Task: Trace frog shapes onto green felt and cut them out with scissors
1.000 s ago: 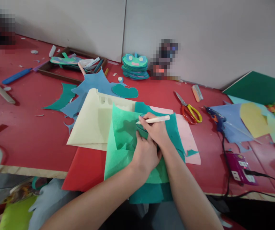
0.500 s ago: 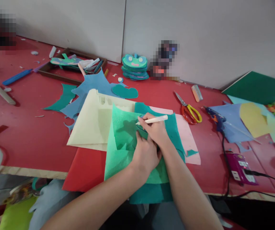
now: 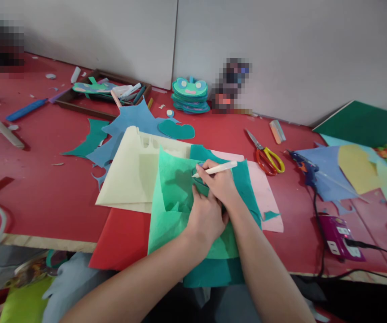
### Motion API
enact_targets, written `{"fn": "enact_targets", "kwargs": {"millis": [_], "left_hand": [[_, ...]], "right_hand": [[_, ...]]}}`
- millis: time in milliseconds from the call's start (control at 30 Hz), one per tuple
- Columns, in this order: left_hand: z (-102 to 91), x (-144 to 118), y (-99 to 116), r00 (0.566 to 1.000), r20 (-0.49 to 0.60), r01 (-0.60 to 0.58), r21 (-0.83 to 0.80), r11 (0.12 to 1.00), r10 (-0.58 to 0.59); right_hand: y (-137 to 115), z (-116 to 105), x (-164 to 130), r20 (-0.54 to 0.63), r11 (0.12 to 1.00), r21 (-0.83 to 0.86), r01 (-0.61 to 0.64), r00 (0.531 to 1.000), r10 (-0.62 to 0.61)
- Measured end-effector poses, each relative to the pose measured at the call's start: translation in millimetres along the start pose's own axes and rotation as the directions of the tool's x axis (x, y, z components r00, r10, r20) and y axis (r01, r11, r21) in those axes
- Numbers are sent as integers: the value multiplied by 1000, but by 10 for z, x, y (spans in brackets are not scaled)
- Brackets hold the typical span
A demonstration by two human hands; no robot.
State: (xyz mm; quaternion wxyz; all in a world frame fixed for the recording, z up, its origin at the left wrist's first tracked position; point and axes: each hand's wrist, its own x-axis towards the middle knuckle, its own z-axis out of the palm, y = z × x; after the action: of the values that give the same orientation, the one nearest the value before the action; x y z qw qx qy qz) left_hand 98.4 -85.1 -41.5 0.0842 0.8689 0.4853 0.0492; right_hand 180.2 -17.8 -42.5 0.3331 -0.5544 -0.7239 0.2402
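Observation:
My right hand [image 3: 221, 186] grips a white pen [image 3: 217, 168], its tip down on a teal felt sheet [image 3: 244, 179]. Just below it, my left hand [image 3: 206, 219] presses flat on a small teal template that is mostly hidden under the fingers. A light green sheet [image 3: 173, 202] lies folded over to the left of the hands. Under these lie a cream sheet [image 3: 129, 172], a pink sheet [image 3: 264, 193] and a red sheet [image 3: 119, 237] that hangs over the table's front edge.
Red-and-yellow scissors [image 3: 266, 154] lie right of the sheets, then a blue glue gun [image 3: 303, 166] and a purple power strip [image 3: 340, 235]. A stack of frog shapes [image 3: 190, 93] stands by the wall. A wooden tray [image 3: 102, 92] of markers sits back left.
The pen has shifted very slightly against the felt; both hands stay in place.

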Motion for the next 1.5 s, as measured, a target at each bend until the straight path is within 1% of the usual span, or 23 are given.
{"fn": "enact_targets", "kwargs": {"millis": [100, 300, 500, 633, 700, 800, 867, 900, 967, 1033, 1067, 1133, 1200, 1267, 1367, 1433, 1500], "left_hand": [[-6, 2, 1, 1000, 0, 1, 1, 1000, -1], [5, 0, -4, 1000, -4, -10, -4, 1000, 10], [15, 2, -4, 1000, -23, -13, -2, 1000, 13], [-2, 3, 0, 1000, -6, -16, 3, 1000, 16], [-3, 5, 1, 1000, 4, -12, 1, 1000, 12], [8, 4, 0, 1000, 2, 7, 2, 1000, -7], [16, 0, -1, 1000, -11, 17, 5, 1000, -17], [19, -2, -1, 1000, -18, 19, 8, 1000, -19], [18, -5, -2, 999, -19, 26, 13, 1000, -26], [13, -4, -1, 999, -8, 32, 14, 999, -32], [11, -2, 1, 1000, -4, 30, 13, 999, -30], [10, 2, 8, 1000, 1, 18, 14, 1000, -18], [18, 5, 13, 1000, 2, 16, 24, 1000, -16], [24, 5, 5, 1000, -8, 29, 32, 999, -29], [13, -8, -46, 996, -78, 44, -12, 999, -45], [-8, -26, -94, 988, -134, 67, -64, 996, -75], [-30, -52, -129, 976, -178, 112, -76, 991, -124]], "right_hand": [[-8, -1, -1, -8, 1000, -22, 7, 1000, -8], [-20, 15, 3, -8, 1000, 30, -7, 1000, 7], [-8, 24, 2, -18, 1000, 28, -9, 1000, 9], [-11, 31, 0, -9, 1000, 15, -18, 1000, 18], [-15, 26, 6, -25, 999, 45, -25, 999, 26], [-31, -18, 36, -96, 985, 162, -51, 993, 68], [-57, -70, 71, -115, 955, 278, -103, 984, 139], [-76, -97, 90, -105, 931, 339, -137, 978, 182], [-121, -133, 127, -51, 872, 446, -204, 966, 252], [-156, -127, 155, -6, 823, 513, -242, 958, 285], [-161, -107, 164, -3, 806, 537, -248, 955, 295], [-137, -41, 172, -37, 781, 577, -240, 947, 318], [-71, 31, 172, -73, 755, 613, -231, 936, 345], [7, 77, 169, -67, 711, 663, -235, 927, 369], [82, 86, 169, -39, 652, 714, -255, 915, 401], [94, 77, 173, -26, 637, 721, -273, 908, 418], [92, 78, 177, -29, 637, 722, -271, 907, 419]]}}
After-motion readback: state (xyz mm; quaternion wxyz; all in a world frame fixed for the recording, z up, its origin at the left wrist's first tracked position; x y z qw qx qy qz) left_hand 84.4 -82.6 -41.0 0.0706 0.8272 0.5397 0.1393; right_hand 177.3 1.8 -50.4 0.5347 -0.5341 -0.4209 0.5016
